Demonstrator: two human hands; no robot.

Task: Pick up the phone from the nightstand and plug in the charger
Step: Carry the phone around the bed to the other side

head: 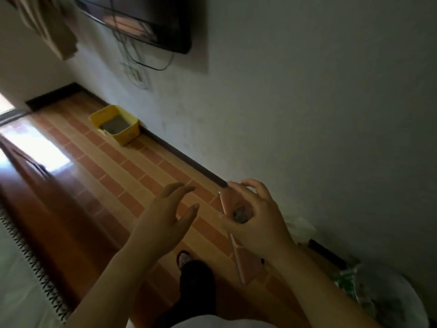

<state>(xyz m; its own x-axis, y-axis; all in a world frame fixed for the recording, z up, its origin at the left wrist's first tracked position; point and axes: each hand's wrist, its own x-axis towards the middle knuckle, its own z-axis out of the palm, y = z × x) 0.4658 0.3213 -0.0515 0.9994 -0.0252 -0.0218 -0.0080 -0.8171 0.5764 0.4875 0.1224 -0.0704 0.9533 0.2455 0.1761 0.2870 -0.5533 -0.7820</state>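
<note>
My right hand (257, 216) grips a pink phone (246, 261) in mid-air above the floor, its back toward me, fingers wrapped over its upper half. The phone stands nearly upright, tilted a little. My left hand (165, 221) hovers just left of it, fingers spread, holding nothing and a short gap away from the phone. No charger plug or nightstand shows in the head view. Cables (132, 58) hang on the wall under a dark wall-mounted screen (142, 22).
A yellow bin (123, 133) sits on the tiled floor against the wall. A bag-lined waste basket (387, 301) stands at the lower right. A bed edge with patterned trim (30, 263) runs along the left. My foot (186, 259) is below my hands.
</note>
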